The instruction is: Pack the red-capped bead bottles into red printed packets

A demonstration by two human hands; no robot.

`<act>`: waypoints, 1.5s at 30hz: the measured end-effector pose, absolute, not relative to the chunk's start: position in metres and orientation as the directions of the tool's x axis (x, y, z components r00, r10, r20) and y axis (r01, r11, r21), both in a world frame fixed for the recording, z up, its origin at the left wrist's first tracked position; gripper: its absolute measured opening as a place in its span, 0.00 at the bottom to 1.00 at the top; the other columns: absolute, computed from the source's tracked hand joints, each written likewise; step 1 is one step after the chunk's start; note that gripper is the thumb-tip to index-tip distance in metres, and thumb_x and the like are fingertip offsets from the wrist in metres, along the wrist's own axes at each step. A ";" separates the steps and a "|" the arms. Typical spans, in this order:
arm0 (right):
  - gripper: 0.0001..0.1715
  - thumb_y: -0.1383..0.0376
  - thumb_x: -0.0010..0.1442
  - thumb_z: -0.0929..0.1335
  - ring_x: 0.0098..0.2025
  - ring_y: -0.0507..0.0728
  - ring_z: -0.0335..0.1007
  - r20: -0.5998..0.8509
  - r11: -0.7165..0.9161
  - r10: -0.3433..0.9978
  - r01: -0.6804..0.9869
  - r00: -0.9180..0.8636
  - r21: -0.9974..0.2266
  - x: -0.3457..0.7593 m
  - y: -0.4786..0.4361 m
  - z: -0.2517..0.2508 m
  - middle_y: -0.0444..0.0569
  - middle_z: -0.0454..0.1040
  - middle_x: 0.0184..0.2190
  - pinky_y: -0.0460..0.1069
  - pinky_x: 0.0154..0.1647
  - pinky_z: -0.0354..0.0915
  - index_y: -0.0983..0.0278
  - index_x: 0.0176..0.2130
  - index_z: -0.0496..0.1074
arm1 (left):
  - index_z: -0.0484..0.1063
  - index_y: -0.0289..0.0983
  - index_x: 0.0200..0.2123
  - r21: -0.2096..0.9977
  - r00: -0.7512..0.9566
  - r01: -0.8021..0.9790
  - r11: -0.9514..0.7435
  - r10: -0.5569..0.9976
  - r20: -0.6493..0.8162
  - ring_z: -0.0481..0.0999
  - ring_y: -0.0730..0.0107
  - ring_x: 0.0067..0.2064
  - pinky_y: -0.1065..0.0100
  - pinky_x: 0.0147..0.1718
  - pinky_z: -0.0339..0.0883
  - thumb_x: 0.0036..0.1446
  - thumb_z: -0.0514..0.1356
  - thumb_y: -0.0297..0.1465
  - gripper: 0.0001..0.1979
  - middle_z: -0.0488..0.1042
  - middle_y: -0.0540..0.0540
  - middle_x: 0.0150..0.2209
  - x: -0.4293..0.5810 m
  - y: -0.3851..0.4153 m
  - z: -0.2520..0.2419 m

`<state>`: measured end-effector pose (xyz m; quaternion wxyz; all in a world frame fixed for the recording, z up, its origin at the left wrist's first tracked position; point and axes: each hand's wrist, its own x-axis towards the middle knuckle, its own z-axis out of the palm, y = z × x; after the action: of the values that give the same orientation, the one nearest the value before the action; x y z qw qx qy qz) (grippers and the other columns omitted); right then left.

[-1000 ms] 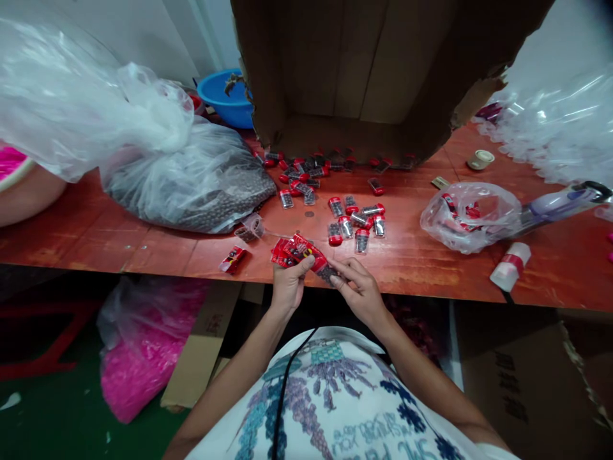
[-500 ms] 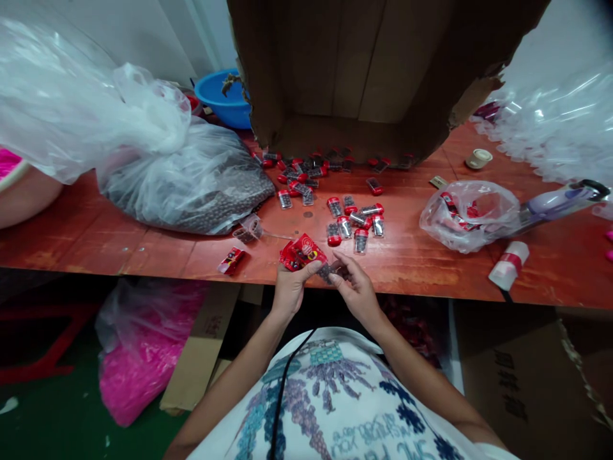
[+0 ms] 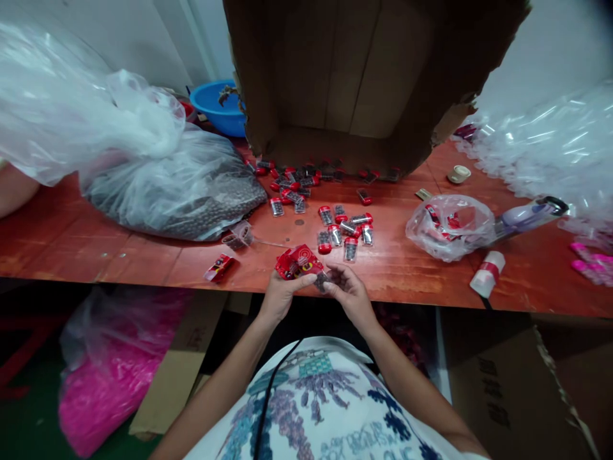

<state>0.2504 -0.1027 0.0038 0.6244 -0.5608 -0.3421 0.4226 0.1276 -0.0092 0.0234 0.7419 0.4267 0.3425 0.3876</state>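
Here, glossy red printed packets (image 3: 301,260) in grip of left hand (image 3: 280,294) and right hand (image 3: 353,294).

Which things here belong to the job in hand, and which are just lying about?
Seemingly in use:
red wrappers in the left hand
small container at the right hand
red-capped containers on the table

Apparently just lying about:
blue basin
round tub
pink-filled bag below

Packets (image 3: 297,262) sit between the left hand (image 3: 280,297) and right hand (image 3: 353,294) at the front edge of the tabletop (image 3: 407,282). Behind them lie small bottles (image 3: 350,250), then a carton (image 3: 354,76). Left of the bottles rests a sack (image 3: 186,198), with a basin (image 3: 221,115) behind it; to the right lie a plastic bag (image 3: 445,246) and a roll (image 3: 487,275).
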 end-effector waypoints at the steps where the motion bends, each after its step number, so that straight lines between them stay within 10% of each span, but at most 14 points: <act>1: 0.18 0.63 0.54 0.70 0.37 0.54 0.70 -0.057 0.010 0.914 -0.164 0.401 -0.986 0.250 -0.103 0.003 0.46 0.73 0.37 0.51 0.40 0.69 0.59 0.46 0.70 | 0.77 0.35 0.34 0.899 0.483 -0.274 0.343 0.857 -0.180 0.76 0.68 0.36 0.66 0.42 0.68 0.36 0.71 0.23 0.17 0.79 0.48 0.33 0.127 -0.008 0.024; 10: 0.27 0.62 0.58 0.67 0.41 0.54 0.69 0.076 0.061 0.892 0.048 0.446 -0.997 0.247 -0.106 -0.003 0.48 0.71 0.42 0.50 0.43 0.69 0.56 0.57 0.63 | 0.75 0.33 0.28 0.897 0.456 -0.216 0.386 0.852 -0.257 0.73 0.72 0.28 0.70 0.34 0.67 0.35 0.71 0.26 0.12 0.76 0.51 0.26 0.139 -0.020 0.020; 23: 0.16 0.60 0.56 0.69 0.41 0.56 0.70 0.045 0.005 0.853 0.077 0.520 -0.997 0.269 -0.111 -0.014 0.48 0.73 0.39 0.51 0.43 0.67 0.61 0.44 0.74 | 0.77 0.32 0.33 0.782 0.545 -0.262 0.566 0.755 -0.364 0.78 0.66 0.33 0.65 0.38 0.72 0.39 0.70 0.26 0.13 0.79 0.44 0.33 0.146 -0.029 0.012; 32: 0.20 0.55 0.56 0.66 0.41 0.60 0.66 0.229 -0.387 0.517 0.464 0.825 -0.797 0.362 -0.157 -0.029 0.54 0.69 0.40 0.58 0.48 0.61 0.66 0.41 0.76 | 0.76 0.32 0.35 0.691 0.430 -0.317 0.649 0.748 -0.505 0.78 0.64 0.31 0.62 0.33 0.74 0.40 0.69 0.25 0.15 0.77 0.44 0.29 0.138 -0.018 0.002; 38: 0.17 0.61 0.55 0.68 0.35 0.54 0.68 0.079 -0.059 0.860 0.251 0.505 -0.966 0.286 -0.117 -0.013 0.47 0.72 0.36 0.49 0.37 0.66 0.61 0.46 0.72 | 0.75 0.31 0.24 0.774 0.424 -0.257 0.578 0.787 -0.447 0.74 0.73 0.24 0.73 0.26 0.69 0.34 0.72 0.26 0.11 0.76 0.48 0.23 0.155 -0.028 -0.001; 45: 0.15 0.63 0.60 0.64 0.40 0.55 0.69 0.136 -0.017 0.890 0.329 0.435 -0.944 0.271 -0.092 -0.015 0.48 0.73 0.37 0.50 0.44 0.65 0.59 0.47 0.71 | 0.76 0.31 0.26 0.761 0.347 -0.326 0.561 0.820 -0.455 0.75 0.71 0.26 0.70 0.30 0.70 0.34 0.72 0.26 0.11 0.77 0.46 0.25 0.143 -0.017 -0.004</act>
<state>0.2707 -0.0924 -0.0153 0.5285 -0.6618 -0.4607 0.2655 0.1431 -0.0173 -0.0044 0.7697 0.2847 0.4334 0.3723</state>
